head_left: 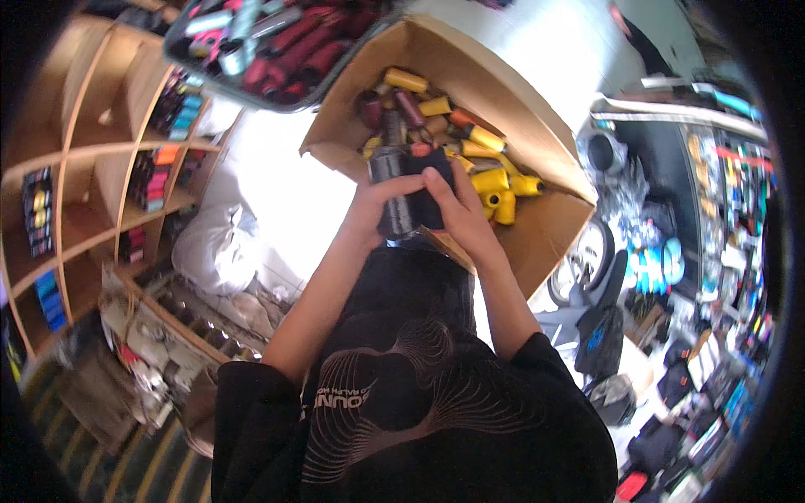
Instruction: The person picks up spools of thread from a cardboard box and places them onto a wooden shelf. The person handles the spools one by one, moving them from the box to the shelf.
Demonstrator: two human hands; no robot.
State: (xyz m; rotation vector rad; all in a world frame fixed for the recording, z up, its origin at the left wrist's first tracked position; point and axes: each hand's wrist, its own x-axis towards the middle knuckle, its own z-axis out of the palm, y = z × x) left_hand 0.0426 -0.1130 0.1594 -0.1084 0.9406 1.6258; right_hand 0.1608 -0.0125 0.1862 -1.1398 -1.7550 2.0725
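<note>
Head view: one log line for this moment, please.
left hand: on dark spool | right hand: on dark spool | spool: over open box of yellow, maroon spools

Wooden shelves (pixel 92 159) holding coloured spools, white sack (pixel 214 247), dark tray (pixel 277 50) of red spools, bicycle wheel (pixel 583 260)

Wooden shelving (pixel 92 168) on the left — bright, sunlit pale floor (pixel 285 193).

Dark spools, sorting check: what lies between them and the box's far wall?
In the head view, yellow and maroon spools fill the cardboard box beyond the dark spools.
</note>
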